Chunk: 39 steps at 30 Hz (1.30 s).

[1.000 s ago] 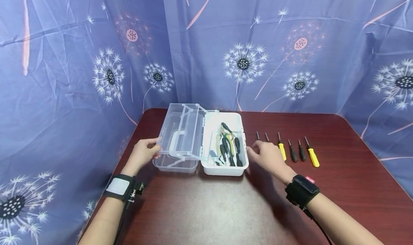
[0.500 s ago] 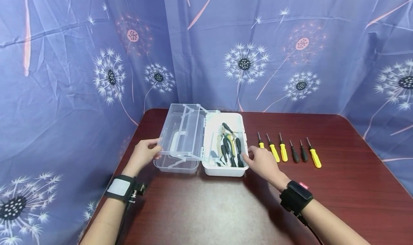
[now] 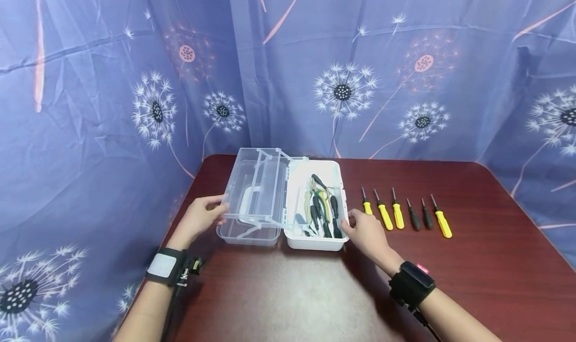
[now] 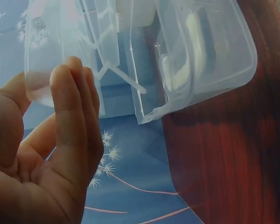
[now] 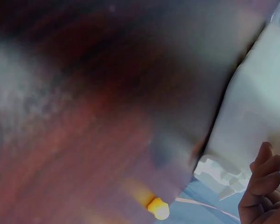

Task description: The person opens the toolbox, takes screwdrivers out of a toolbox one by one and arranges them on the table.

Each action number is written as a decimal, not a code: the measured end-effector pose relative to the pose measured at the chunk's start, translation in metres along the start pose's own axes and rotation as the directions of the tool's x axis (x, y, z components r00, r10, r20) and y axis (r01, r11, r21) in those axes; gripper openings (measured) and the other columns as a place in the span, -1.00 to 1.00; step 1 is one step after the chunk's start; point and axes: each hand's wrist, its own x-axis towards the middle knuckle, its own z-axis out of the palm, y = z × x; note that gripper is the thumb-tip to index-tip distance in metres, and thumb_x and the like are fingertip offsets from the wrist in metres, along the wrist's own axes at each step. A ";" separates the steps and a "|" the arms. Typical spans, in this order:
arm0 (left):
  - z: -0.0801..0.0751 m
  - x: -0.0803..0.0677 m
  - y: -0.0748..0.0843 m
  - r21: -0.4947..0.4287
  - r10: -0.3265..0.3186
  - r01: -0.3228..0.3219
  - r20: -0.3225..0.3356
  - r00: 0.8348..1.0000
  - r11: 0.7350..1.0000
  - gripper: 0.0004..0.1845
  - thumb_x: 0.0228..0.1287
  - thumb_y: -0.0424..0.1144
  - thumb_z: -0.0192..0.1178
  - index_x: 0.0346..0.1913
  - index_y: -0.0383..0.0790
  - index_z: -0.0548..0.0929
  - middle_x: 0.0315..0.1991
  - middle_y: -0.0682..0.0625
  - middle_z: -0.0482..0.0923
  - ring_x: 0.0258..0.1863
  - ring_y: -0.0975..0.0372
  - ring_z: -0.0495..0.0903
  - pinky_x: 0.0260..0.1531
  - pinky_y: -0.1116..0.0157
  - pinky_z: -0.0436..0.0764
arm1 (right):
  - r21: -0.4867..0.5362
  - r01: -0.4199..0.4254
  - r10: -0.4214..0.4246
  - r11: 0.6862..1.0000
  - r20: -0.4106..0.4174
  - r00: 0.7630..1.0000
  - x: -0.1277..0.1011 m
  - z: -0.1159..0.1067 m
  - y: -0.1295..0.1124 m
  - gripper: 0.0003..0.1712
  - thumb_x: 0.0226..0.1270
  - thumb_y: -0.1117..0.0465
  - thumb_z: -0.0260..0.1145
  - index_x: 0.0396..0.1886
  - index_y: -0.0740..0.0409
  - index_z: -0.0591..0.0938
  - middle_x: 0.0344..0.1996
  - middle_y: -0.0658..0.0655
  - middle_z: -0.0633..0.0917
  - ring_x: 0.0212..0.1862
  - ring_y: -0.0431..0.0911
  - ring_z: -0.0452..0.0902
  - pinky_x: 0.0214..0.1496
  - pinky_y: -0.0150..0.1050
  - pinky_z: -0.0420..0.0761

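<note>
A white toolbox (image 3: 315,243) stands open on the table, with black-handled tools and yellow-handled pliers (image 3: 325,202) inside. Its clear lid (image 3: 249,236) lies folded out to the left, and a clear tray (image 3: 252,182) on hinged arms is raised above the lid. At its front left corner my left hand (image 3: 201,219) pinches the tray between thumb and fingers; the left wrist view shows the tray edge between them. My right hand (image 3: 370,234) grips the toolbox's right rim near the front, thumb at the rim. In the right wrist view its fingers (image 5: 266,179) are curled against the white wall.
Right of the toolbox, several screwdrivers lie in a row, with yellow handles (image 3: 398,216) and black handles (image 3: 414,219). The dark red table (image 3: 486,262) meets a blue floral curtain (image 3: 279,82) at the back and left.
My right hand has moved left from beside the toolbox onto its right rim, uncovering the leftmost yellow screwdrivers. My left hand keeps its hold on the tray.
</note>
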 end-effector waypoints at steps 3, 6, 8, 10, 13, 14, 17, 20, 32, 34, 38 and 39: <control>-0.003 0.000 -0.002 -0.032 -0.027 0.026 -0.012 1.000 0.999 -0.43 0.38 -0.02 0.08 0.29 -0.35 0.44 -0.06 -0.32 0.63 -0.44 0.31 0.67 -0.33 0.35 0.70 | 0.017 -0.018 0.018 1.000 0.006 1.000 0.000 0.001 -0.001 -0.71 0.23 0.08 0.24 -0.27 0.24 0.64 -0.48 0.12 0.71 -0.53 -0.15 0.47 -0.47 -0.32 0.43; -0.006 0.001 -0.006 -0.043 -0.045 0.044 -0.036 0.998 0.998 -0.37 0.39 0.08 0.02 0.25 -0.41 0.46 -0.16 -0.30 0.65 -0.47 0.36 0.64 -0.35 0.39 0.70 | 0.025 -0.038 0.037 0.999 0.016 0.999 0.001 0.003 -0.002 -0.70 0.24 0.07 0.24 -0.24 0.23 0.64 -0.45 0.13 0.72 -0.51 -0.14 0.48 -0.45 -0.31 0.46; -0.009 0.002 -0.008 -0.036 -0.056 0.055 -0.048 0.997 0.998 -0.33 0.38 0.13 0.00 0.20 -0.45 0.49 -0.21 -0.28 0.68 -0.49 0.39 0.63 -0.37 0.41 0.69 | 0.026 -0.039 0.039 0.999 0.016 0.999 0.002 0.004 -0.003 -0.70 0.24 0.07 0.23 -0.24 0.23 0.64 -0.45 0.13 0.72 -0.52 -0.14 0.48 -0.45 -0.32 0.45; -0.011 0.005 -0.012 -0.012 -0.066 0.065 -0.059 0.996 0.998 -0.31 0.37 0.17 -0.01 0.16 -0.46 0.52 -0.26 -0.26 0.70 -0.51 0.40 0.61 -0.39 0.42 0.68 | 0.033 -0.037 0.037 0.999 0.014 0.999 0.002 0.004 -0.003 -0.71 0.25 0.07 0.22 -0.25 0.23 0.63 -0.47 0.12 0.72 -0.53 -0.15 0.47 -0.46 -0.32 0.44; -0.012 0.010 -0.017 0.035 -0.079 0.081 -0.069 0.995 0.996 -0.32 0.38 0.16 -0.02 0.11 -0.48 0.54 -0.28 -0.27 0.71 -0.52 0.38 0.62 -0.41 0.42 0.67 | 0.042 -0.031 0.030 0.999 0.002 1.000 0.002 0.004 -0.003 -0.73 0.25 0.08 0.22 -0.29 0.21 0.63 -0.49 0.11 0.70 -0.55 -0.16 0.45 -0.47 -0.34 0.41; -0.012 0.012 -0.019 0.052 -0.083 0.086 -0.069 0.994 0.995 -0.35 0.39 0.13 -0.02 0.10 -0.48 0.55 -0.27 -0.28 0.71 -0.51 0.36 0.63 -0.41 0.42 0.67 | 0.045 -0.030 0.030 0.999 0.000 1.000 0.002 0.003 -0.004 -0.74 0.26 0.08 0.22 -0.29 0.21 0.62 -0.50 0.10 0.70 -0.55 -0.16 0.44 -0.47 -0.34 0.40; -0.011 0.017 -0.026 0.095 -0.103 0.106 -0.039 0.994 0.990 -0.45 0.40 -0.03 0.03 0.10 -0.53 0.54 -0.27 -0.28 0.70 -0.48 0.33 0.64 -0.40 0.39 0.68 | 0.052 -0.024 0.025 0.998 -0.013 1.000 0.002 0.002 -0.005 -0.75 0.25 0.10 0.23 -0.30 0.21 0.62 -0.51 0.11 0.70 -0.55 -0.15 0.44 -0.48 -0.34 0.39; -0.008 0.021 -0.033 0.075 -0.138 0.136 0.026 0.990 0.988 -0.53 0.39 -0.19 0.03 0.12 -0.58 0.50 -0.32 -0.20 0.68 -0.49 0.37 0.60 -0.42 0.42 0.67 | 0.063 -0.023 0.024 0.998 -0.015 1.000 0.002 0.001 -0.006 -0.76 0.26 0.11 0.22 -0.31 0.22 0.62 -0.53 0.11 0.69 -0.56 -0.15 0.43 -0.49 -0.34 0.38; 0.001 0.024 -0.034 -0.011 -0.105 0.107 0.120 0.987 0.994 -0.64 0.31 -0.39 0.05 0.05 -0.62 0.54 -0.37 -0.09 0.68 -0.41 0.37 0.58 -0.29 0.35 0.70 | 0.096 -0.049 0.052 0.994 -0.027 0.998 -0.002 0.004 -0.005 -0.79 0.27 0.10 0.21 -0.36 0.18 0.57 -0.60 0.05 0.58 -0.57 -0.15 0.35 -0.50 -0.35 0.31; -0.001 0.023 -0.030 0.024 -0.096 0.094 0.110 0.989 0.995 -0.65 0.29 -0.38 0.08 0.02 -0.62 0.56 -0.41 -0.05 0.65 -0.43 0.36 0.57 -0.28 0.31 0.71 | 0.109 -0.052 0.055 0.993 -0.023 0.998 -0.003 0.004 -0.004 -0.79 0.28 0.10 0.21 -0.36 0.18 0.57 -0.61 0.05 0.56 -0.58 -0.14 0.34 -0.50 -0.34 0.30; -0.004 0.023 -0.021 0.086 -0.097 0.089 0.090 0.991 0.992 -0.65 0.28 -0.34 0.11 0.00 -0.59 0.59 -0.38 -0.07 0.65 -0.43 0.37 0.57 -0.28 0.34 0.70 | 0.133 -0.072 0.074 0.989 -0.008 0.997 -0.005 0.005 -0.004 -0.78 0.29 0.10 0.21 -0.33 0.19 0.57 -0.62 0.06 0.55 -0.59 -0.14 0.33 -0.50 -0.34 0.30; -0.005 0.023 -0.018 0.090 -0.099 0.091 0.088 0.991 0.992 -0.65 0.29 -0.33 0.11 0.00 -0.58 0.58 -0.33 -0.11 0.66 -0.42 0.37 0.57 -0.29 0.37 0.69 | 0.137 -0.076 0.078 0.988 -0.007 0.997 -0.006 0.005 -0.003 -0.78 0.29 0.10 0.21 -0.33 0.20 0.57 -0.62 0.06 0.55 -0.59 -0.14 0.33 -0.51 -0.34 0.30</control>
